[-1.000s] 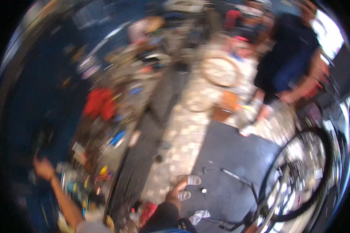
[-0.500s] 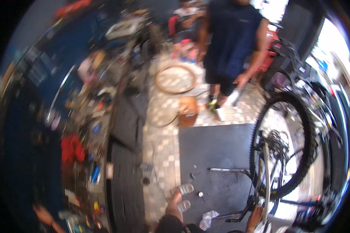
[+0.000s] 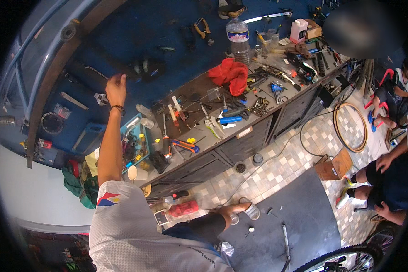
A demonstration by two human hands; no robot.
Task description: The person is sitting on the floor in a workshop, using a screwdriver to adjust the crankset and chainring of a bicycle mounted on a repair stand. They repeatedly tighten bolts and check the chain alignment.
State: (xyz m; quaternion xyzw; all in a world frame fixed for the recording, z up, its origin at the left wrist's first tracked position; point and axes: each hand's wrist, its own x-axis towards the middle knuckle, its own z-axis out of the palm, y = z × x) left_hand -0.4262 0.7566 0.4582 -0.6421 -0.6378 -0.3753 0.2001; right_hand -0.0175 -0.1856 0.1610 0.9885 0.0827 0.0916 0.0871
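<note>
My left hand (image 3: 116,93) is raised to the dark blue tool wall, its fingers curled together. What they hold, if anything, I cannot make out. Just left of the fingertips hangs a thin dark tool with a ridged shaft (image 3: 96,72). Beside the wrist is the jaw of an adjustable wrench (image 3: 101,99), and a flat silver wrench (image 3: 74,101) is mounted farther left. Below the forearm, a light blue tray (image 3: 132,124) of small parts sits on the workbench (image 3: 199,156). My right hand is out of view.
Pliers, screwdrivers, syringes, a red cloth (image 3: 230,76) and a large plastic bottle (image 3: 238,41) crowd the bench. A black mat (image 3: 281,217) covers the floor near a bicycle wheel (image 3: 344,258). Another person (image 3: 390,181) is at the right; a wooden box (image 3: 333,164) stands nearby.
The view has swung left to the bench and wall. My left hand has risen to the wall tools. My right hand, earlier at the bicycle, has left the picture.
</note>
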